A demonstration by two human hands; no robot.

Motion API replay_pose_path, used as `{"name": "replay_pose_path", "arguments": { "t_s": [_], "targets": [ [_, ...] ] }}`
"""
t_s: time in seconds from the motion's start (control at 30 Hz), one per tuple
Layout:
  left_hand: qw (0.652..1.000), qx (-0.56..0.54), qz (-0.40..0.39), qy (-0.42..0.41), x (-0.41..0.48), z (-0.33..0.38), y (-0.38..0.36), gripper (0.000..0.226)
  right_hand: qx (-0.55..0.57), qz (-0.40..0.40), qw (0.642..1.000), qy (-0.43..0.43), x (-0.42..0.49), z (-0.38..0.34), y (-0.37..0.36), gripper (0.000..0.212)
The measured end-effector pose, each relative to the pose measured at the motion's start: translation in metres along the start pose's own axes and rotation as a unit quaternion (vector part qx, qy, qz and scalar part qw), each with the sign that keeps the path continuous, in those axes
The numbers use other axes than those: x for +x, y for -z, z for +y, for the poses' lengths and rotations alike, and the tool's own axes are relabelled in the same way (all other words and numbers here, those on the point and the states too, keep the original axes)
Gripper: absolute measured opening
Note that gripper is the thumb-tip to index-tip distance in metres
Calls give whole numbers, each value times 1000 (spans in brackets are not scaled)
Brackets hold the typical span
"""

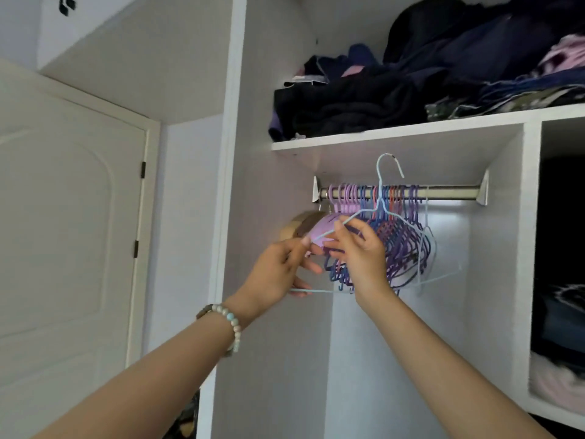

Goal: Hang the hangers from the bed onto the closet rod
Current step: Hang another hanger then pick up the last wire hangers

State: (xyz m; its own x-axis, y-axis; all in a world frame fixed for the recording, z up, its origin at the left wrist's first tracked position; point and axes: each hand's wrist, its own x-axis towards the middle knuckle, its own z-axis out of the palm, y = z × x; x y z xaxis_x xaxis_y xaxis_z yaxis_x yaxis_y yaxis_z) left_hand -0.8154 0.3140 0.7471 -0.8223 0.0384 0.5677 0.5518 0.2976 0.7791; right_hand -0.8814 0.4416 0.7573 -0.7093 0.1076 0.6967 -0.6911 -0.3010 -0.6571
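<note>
Light-blue wire hanger (384,213) raised before closet rod (449,192); hook above rod level, not yet seated.

Held in both hands: left hand (278,270) pinched shut on the hanger's left shoulder wire, lower fingers against its bottom bar; right hand (357,248) closed lightly on the upper wire near the neck, fingertips bent round it. Already hung: dense cluster of purple, blue and red hangers (389,239) crowding the rod's left and middle; bare rod to the right. Above: shelf (395,134) stacked with dark folded clothes (364,103). Step in hand, by judgement: hooking one more hanger. Next move calls for shifting the hook rightward or over the cluster, lowering onto the rod, then releasing both hands.
</note>
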Motion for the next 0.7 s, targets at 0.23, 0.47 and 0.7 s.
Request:
{"name": "replay_pose_path", "arguments": {
  "t_s": [0.23,0.47,0.7],
  "targets": [
    [997,-66,-40,7,63,-19,-85,29,-9,19,999,-42,52,14,67,21],
    [992,-69,-109,12,103,-22,-136,24,-60,93,992,-63,100,18,113,29],
    [987,-57,-147,13,130,-17,-163,28,-113,144,980,-83,137,26,140,24]
  ]
}}
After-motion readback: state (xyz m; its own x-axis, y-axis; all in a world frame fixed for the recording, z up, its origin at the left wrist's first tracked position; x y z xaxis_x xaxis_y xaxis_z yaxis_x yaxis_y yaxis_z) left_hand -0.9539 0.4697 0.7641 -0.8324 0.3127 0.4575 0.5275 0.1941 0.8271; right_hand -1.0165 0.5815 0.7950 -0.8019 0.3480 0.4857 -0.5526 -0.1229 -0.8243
